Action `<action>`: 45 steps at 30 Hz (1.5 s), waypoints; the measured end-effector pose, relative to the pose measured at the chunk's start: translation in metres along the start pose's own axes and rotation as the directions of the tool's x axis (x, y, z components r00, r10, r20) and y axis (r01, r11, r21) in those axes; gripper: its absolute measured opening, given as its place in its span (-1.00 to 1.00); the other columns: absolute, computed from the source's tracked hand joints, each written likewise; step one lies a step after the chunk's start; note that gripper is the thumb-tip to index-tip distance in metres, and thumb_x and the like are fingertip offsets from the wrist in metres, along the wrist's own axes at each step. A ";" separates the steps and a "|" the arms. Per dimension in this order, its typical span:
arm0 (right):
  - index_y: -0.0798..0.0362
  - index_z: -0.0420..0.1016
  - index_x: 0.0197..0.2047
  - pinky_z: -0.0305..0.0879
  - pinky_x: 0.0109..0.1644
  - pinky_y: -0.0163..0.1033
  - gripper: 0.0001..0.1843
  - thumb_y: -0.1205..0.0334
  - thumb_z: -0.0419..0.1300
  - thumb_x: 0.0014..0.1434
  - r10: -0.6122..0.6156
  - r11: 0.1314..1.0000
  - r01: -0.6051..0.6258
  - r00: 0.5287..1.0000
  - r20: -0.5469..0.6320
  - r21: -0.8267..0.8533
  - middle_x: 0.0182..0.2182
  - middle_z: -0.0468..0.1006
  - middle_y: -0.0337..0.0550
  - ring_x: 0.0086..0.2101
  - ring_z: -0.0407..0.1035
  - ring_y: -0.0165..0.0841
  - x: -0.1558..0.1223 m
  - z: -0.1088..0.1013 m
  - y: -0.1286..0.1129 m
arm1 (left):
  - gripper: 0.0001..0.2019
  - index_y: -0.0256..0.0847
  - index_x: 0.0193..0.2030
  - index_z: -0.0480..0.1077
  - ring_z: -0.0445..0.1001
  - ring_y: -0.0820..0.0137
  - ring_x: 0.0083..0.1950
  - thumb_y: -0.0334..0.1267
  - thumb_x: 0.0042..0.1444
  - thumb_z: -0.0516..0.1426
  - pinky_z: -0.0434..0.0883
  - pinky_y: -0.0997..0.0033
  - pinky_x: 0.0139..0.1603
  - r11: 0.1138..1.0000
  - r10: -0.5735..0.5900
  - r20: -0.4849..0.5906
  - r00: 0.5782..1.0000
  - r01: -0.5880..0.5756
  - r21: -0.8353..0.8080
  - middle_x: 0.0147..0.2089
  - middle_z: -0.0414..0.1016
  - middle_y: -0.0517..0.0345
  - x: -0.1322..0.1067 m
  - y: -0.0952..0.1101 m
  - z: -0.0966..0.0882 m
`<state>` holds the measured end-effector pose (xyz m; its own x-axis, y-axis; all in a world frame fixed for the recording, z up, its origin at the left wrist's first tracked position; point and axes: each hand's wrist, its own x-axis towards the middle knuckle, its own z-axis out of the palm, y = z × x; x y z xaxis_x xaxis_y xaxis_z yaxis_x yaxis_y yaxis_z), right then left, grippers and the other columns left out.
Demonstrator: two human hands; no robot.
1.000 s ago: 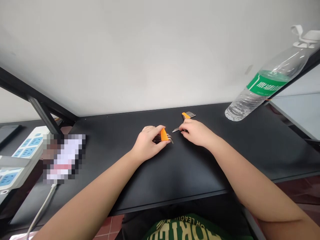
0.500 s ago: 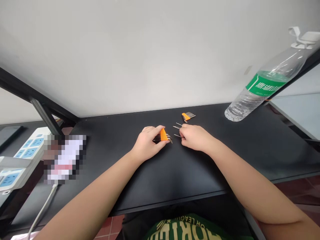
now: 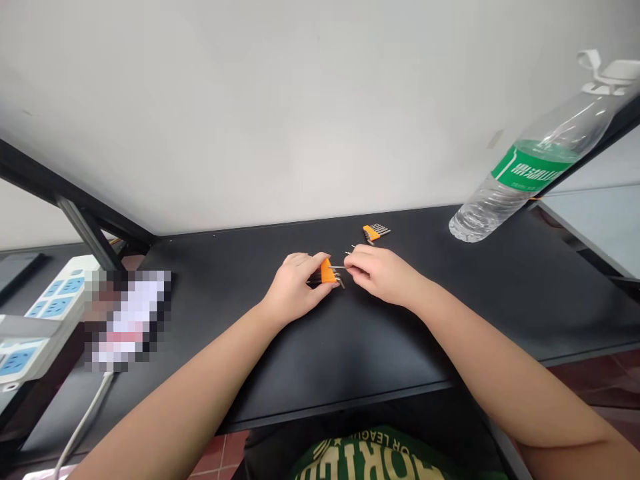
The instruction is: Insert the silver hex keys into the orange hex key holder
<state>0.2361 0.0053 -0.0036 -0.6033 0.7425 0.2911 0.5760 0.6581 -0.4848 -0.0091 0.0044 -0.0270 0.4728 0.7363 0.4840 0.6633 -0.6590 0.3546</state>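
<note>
Two hands together: left hand (image 3: pixel 293 292) grips the orange hex-key holder (image 3: pixel 327 272); right hand (image 3: pixel 383 275) pinches, seemingly, one hex key (image 3: pixel 340 268) against it.

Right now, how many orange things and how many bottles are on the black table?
Orange plastic hex-key holders: 2
Clear plastic water bottle with green label: 1
Total: 3
</note>
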 end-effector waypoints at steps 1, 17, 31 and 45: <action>0.04 0.44 -0.23 0.16 -0.26 -0.28 -0.82 0.38 0.06 0.40 -0.008 1.000 0.008 1.000 -0.005 -0.008 -0.27 0.41 -0.17 -0.37 0.24 -0.40 0.000 0.000 0.000 | -0.64 -0.10 0.09 0.44 0.56 0.29 -0.24 -0.04 0.22 0.28 0.46 0.17 0.08 1.000 -0.005 0.003 1.000 0.005 0.000 -0.22 0.61 0.16 0.000 0.000 0.000; 0.06 0.49 -0.21 0.19 -0.27 -0.27 -0.81 0.39 0.07 0.41 -0.063 0.998 0.062 0.996 -0.058 -0.019 -0.27 0.42 -0.16 -0.37 0.27 -0.40 -0.003 0.001 0.005 | -0.63 -0.15 0.07 0.45 0.52 0.34 -0.26 -0.06 0.21 0.31 0.45 0.22 0.04 1.000 -0.014 0.006 1.000 0.014 -0.015 -0.25 0.58 0.18 0.000 0.000 -0.001; 0.06 0.52 -0.15 0.23 -0.25 -0.26 -0.79 0.36 0.05 0.45 -0.039 0.999 0.038 0.998 -0.050 -0.017 -0.26 0.44 -0.15 -0.35 0.30 -0.39 -0.003 0.000 0.003 | -0.64 -0.10 0.09 0.45 0.53 0.33 -0.23 -0.05 0.20 0.30 0.48 0.24 0.02 0.999 -0.046 0.003 0.999 0.046 -0.016 -0.25 0.57 0.19 -0.002 0.000 -0.002; 0.05 0.49 -0.20 0.23 -0.24 -0.27 -0.75 0.47 0.03 0.40 -0.057 0.993 0.056 0.998 0.003 0.100 -0.18 0.46 -0.14 -0.32 0.30 -0.41 0.000 0.011 -0.016 | -0.71 -0.17 0.08 0.42 0.45 0.38 -0.28 -0.16 0.27 0.23 0.31 -0.03 0.34 0.992 0.110 0.113 0.987 -0.116 0.048 -0.33 0.43 0.24 -0.001 0.008 -0.008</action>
<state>0.2207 -0.0062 -0.0049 -0.6367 0.7036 0.3156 0.4832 0.6829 -0.5479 -0.0091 -0.0030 -0.0188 0.6057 0.6718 0.4265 0.6308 -0.7320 0.2573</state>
